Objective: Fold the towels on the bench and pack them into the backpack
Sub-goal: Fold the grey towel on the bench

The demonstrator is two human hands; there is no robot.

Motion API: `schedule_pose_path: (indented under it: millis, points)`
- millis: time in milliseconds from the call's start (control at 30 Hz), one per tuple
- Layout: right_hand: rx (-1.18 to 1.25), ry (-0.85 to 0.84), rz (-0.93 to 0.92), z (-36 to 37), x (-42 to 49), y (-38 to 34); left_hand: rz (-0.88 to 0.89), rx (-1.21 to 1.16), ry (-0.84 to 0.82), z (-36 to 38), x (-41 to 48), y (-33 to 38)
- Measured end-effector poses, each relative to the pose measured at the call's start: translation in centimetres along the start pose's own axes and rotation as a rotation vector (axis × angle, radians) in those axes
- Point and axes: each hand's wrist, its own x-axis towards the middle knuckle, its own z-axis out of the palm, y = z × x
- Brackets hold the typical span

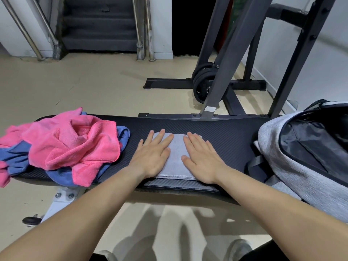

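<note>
The folded grey towel lies flat on the bench under both hands' straight, spread fingers.

- Had left hand and right hand bare, all fingers and thumbs in view.
- Had left forearm and right forearm bare right up to the frame edge.
- Wore a grey shoe on the right foot, rounded toe, blurred.
- Wore a paler shoe on the left foot, only the toe in frame.
- Wore dark legwear at the bottom edge by the grey shoe; fabric too dark to tell.
</note>
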Motion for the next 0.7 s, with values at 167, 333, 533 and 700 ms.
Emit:
schedule_pose_path:
  millis: [167, 333, 533, 700]
  points:
    - [0.123, 0.081, 0.033, -3.1, 1.8, 0.9, -0.001, -0.122, 0.107, -3.0, 2.0, -0.8]
    - [0.162, -0.058, 0.183, -5.1, 3.4, 2.5, -0.12, -0.027, -0.074, -4.7, 1.9, -0.2]
    - [0.318, -0.107, 0.191, -6.0, 3.2, 1.8, -0.209, -0.042, -0.034, -5.9, 1.1, 0.1]
    - [0.635, -0.031, 0.216, -6.9, 1.9, 1.2, -0.262, -0.388, 0.109, -5.5, -0.3, 0.7]
